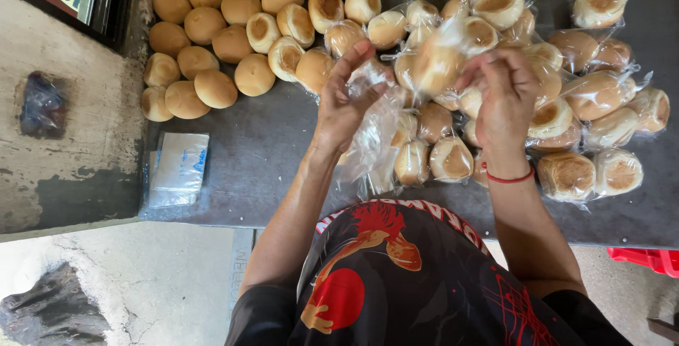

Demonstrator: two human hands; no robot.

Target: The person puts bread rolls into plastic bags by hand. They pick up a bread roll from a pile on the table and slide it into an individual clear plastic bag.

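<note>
1. Above the dark grey surface (269, 141), head view: the left hand (346, 102) pinches a clear plastic bag (371, 134), its grip closed on the bag's mouth; the bag hangs limp toward the person and I cannot tell what it holds.
2. Beside that bag, the right hand (506, 95) closes on a bagged bun (438, 63) lifted over the pile.
3. Right of the bag lie bagged buns (566, 173), each clear bag holding round buns.
4. Left of it, and farther from the person, sit bare buns (212, 42).
5. Near the surface's left edge, a stack of flat bags (177, 169).
</note>
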